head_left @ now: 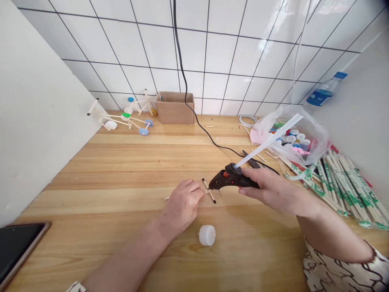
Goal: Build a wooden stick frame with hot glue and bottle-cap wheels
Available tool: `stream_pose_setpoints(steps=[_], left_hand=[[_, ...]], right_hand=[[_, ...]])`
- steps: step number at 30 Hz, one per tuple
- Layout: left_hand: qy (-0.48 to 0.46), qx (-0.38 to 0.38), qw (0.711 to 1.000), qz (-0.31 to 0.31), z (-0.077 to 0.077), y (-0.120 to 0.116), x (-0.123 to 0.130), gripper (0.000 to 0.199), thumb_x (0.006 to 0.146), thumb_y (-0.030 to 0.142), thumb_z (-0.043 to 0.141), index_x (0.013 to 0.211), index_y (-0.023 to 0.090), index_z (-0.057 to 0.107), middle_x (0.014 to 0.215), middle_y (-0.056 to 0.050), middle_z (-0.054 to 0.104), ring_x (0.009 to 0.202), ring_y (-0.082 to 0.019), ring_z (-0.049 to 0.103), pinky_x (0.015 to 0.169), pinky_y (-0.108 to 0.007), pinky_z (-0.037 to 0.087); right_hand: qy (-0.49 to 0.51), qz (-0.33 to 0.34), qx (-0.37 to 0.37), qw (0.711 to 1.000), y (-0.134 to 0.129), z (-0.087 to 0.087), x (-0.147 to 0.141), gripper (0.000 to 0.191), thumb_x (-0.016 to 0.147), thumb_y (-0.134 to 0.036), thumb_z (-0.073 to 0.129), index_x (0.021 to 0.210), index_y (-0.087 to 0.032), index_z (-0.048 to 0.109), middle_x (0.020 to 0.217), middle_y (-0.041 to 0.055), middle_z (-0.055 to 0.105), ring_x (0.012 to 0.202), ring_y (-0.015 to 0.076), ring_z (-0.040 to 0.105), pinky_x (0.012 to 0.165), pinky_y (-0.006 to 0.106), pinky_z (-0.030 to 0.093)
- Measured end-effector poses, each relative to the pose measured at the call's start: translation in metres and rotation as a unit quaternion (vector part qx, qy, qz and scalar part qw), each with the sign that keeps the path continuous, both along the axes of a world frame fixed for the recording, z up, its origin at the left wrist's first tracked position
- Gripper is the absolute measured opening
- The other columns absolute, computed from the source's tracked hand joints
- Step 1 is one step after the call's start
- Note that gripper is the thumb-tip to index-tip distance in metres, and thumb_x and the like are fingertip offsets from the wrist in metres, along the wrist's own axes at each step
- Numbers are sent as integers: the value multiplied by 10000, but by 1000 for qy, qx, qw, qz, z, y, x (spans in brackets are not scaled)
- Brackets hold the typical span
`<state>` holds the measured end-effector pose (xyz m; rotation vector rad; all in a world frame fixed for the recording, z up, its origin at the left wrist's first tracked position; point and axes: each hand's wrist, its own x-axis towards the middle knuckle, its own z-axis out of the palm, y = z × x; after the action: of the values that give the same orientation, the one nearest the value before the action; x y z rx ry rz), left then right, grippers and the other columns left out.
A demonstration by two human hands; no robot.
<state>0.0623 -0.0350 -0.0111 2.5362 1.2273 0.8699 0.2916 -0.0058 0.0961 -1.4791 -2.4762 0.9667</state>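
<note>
As I watched through the head camera, the hot glue gun (232,177) served as my landmark, a black gun held above a wooden bench (121,162) near the middle of the view. The right hand (267,188) was closed firmly around its grip, and a long translucent glue stick (267,140) ran out of its back end, up and to the right. The nozzle pointed left, just beside a small cross of thin wooden sticks (209,190). Left of the gun, the left hand (182,205) was closed over those sticks, pressing them toward the bench.

Just below the gun, a white plastic cap (207,235) sat apart from both hands. To the right of the gun lay bundled chopsticks (343,186) in green-printed wrappers. Beyond the gun stood a clear plastic bag (288,136) of coloured bottle caps, with a water bottle (323,91) tilted higher up, farther right. Well left of the gun, against the white tiled wall (197,52), stood stick frames (121,119) with coloured cap wheels, next to a cardboard box (174,107). A black cord (194,109) ran from behind the gun up the wall. Far to the lower left of the gun, a dark tablet (18,251) lay at the edge of the bench.
</note>
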Motion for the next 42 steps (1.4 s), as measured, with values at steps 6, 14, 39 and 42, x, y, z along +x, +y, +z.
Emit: stream_pose_setpoints(steps=[6,14,39,42], left_hand=[[0,0,1000,0,-1,0,0,279,876,54,435,702,168,620,691,-51,609,696,-187,530,630,-301,462],[-2,-2,1000,-1,2,0,0,284,870,42,428,706,174,618,690,-44,606,691,-182,525,626,-294,458],[-2,-10,1000,-2,0,0,0,270,870,48,441,699,155,619,698,-50,608,699,-187,517,636,-293,448],[-4,-10,1000,-3,0,0,0,270,866,41,440,697,152,619,703,-50,609,702,-186,516,638,-292,449]], right_hand=[[-10,-2,-3,1000,1,-2,0,207,843,-287,534,999,-207,645,860,35,685,786,218,625,746,299,485],[-8,-2,4,1000,-1,-2,-2,198,847,-282,526,988,-206,642,792,27,672,714,195,592,680,283,467],[4,17,-18,1000,1,-4,3,218,842,-240,522,1028,-200,628,906,25,685,807,199,610,747,272,469],[6,6,-5,1000,1,-5,3,192,839,-258,544,993,-201,643,868,25,690,779,195,617,723,258,470]])
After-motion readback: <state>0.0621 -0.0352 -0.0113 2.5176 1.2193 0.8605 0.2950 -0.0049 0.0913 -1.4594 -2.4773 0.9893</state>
